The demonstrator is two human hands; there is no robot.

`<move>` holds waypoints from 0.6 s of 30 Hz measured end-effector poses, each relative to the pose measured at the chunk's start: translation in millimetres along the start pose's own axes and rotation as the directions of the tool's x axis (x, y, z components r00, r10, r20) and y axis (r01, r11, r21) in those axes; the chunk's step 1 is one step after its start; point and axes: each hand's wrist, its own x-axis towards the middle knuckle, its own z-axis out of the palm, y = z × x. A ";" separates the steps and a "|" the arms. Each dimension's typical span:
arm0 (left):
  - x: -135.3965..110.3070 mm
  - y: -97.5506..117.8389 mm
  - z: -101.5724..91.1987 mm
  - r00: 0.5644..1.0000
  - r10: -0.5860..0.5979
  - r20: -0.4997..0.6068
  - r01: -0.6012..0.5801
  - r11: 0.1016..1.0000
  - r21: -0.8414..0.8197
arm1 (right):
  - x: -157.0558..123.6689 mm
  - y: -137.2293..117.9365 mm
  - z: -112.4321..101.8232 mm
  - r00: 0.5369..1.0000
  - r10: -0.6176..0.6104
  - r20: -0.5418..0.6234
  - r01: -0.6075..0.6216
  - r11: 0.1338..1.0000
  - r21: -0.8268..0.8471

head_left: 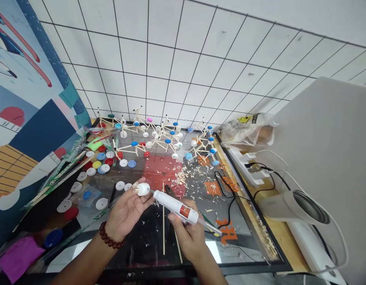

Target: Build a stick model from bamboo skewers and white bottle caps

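My left hand (127, 211), wearing a beaded bracelet, pinches a small white bottle cap (143, 189) between its fingertips, palm turned up. In my right hand (187, 231) is a white hot glue gun (172, 204), its nozzle pointing left right beside the cap; whether they touch I cannot tell. A clear glue stick (211, 227) juts from the gun's rear. Under the hands lie a thin wooden stick (163, 233) and pliers (170, 191), partly hidden by the gun. Two white caps (120, 185) rest just beyond my left fingers.
Several stick-and-cap models (168, 141) stand along the tiled wall. Loose coloured caps (96, 165) cover the left side. Wood scraps (183, 174) litter the middle. A black cable (230, 206), a power strip (248, 168) and a plastic bag (250, 130) are at the right.
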 end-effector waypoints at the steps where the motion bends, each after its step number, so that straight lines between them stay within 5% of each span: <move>1: -0.4 0.1 0.2 1.000 0.018 0.017 -0.018 1.000 0.023 | 0.4 -0.4 -0.6 1.000 0.006 0.000 -0.006 1.000 0.006; 6: -4.0 1.4 1.4 0.962 0.258 0.086 -0.271 0.934 0.233 | 4.3 -0.8 -6.3 0.998 0.069 0.011 -0.069 0.993 0.097; 11: -11.8 1.1 3.2 0.826 0.537 0.172 -0.546 0.685 0.482 | 5.9 1.0 -11.2 0.987 0.149 0.055 -0.159 0.952 0.262; 15: -15.7 -1.4 0.5 0.716 0.658 0.233 -0.627 0.459 0.629 | 5.2 0.0 -10.5 0.983 0.166 0.084 -0.183 0.939 0.292; 18: -14.7 -2.1 -5.8 0.684 0.680 0.264 -0.619 0.350 0.703 | 3.1 -0.2 -9.4 0.986 0.151 0.076 -0.166 0.955 0.247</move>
